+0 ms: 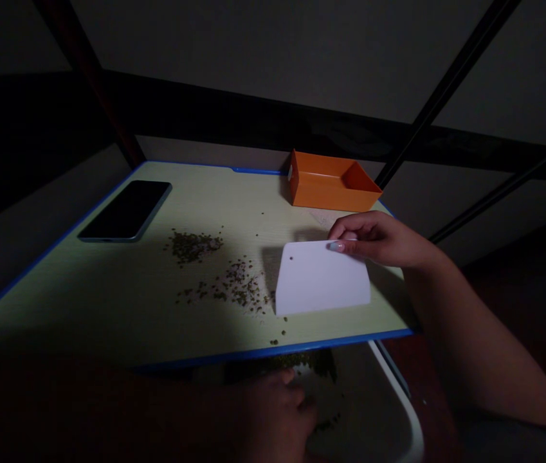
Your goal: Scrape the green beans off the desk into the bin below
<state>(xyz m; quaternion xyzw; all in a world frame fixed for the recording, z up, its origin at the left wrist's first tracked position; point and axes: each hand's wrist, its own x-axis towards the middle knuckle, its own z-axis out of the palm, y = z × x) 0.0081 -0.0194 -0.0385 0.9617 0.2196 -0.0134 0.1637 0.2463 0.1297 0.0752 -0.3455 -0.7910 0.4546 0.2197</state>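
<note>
My right hand (pixel 373 241) pinches the top edge of a white plastic scraper (pixel 323 276) with a small hole near its upper left corner. The scraper stands tilted on the table (pixel 181 334), its long lower edge at or near the surface. Left of it lie scattered small greenish-brown seed-like bits (pixel 241 283) with a paler dust, and farther left a denser pile (pixel 193 247). Below the front edge, my left hand (pixel 280 411) is in shadow over a white-rimmed bin (pixel 410 418) holding more bits. Its fingers look curled; what they hold, if anything, is hidden.
A black-screened phone (pixel 128 211) lies at the table's left side. At the back right stands an orange open box (pixel 333 193). Blue edging (pixel 263 353) runs round the tabletop. A dark-banded panelled wall (pixel 253 109) rises behind the table.
</note>
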